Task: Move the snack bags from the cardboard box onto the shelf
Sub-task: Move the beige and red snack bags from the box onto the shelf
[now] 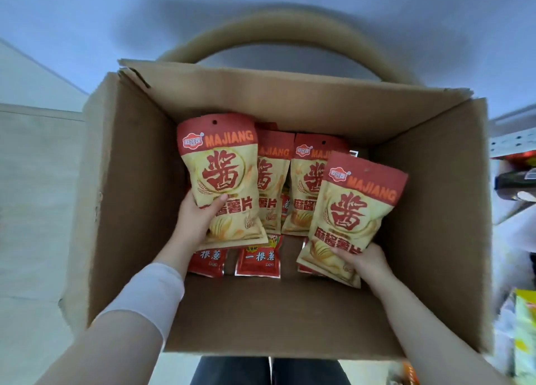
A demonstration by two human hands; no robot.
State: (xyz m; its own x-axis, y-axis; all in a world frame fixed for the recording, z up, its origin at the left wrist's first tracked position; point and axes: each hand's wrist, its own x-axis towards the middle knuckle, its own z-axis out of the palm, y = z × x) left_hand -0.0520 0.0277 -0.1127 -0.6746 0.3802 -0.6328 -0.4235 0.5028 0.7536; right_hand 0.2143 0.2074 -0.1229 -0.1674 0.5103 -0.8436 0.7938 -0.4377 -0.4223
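In the head view, the step in hand seemed to be the lifting out. The left hand [193, 219] gripped one bag [223, 178] at the centre of the frame, thumb pressed on its front, the other fingers hidden behind. The right hand [364, 261] pinched a second bag [352, 210] by its lower edge, at centre right. Both were held inside the box [130, 181], over more bags [307, 187] and red packets [258, 258]. Next, I judge, both must rise over the high right wall toward the shelf [513, 144] at the right edge. The room above the box was open.

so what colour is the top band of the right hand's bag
Red; the bag shows best in the head view.
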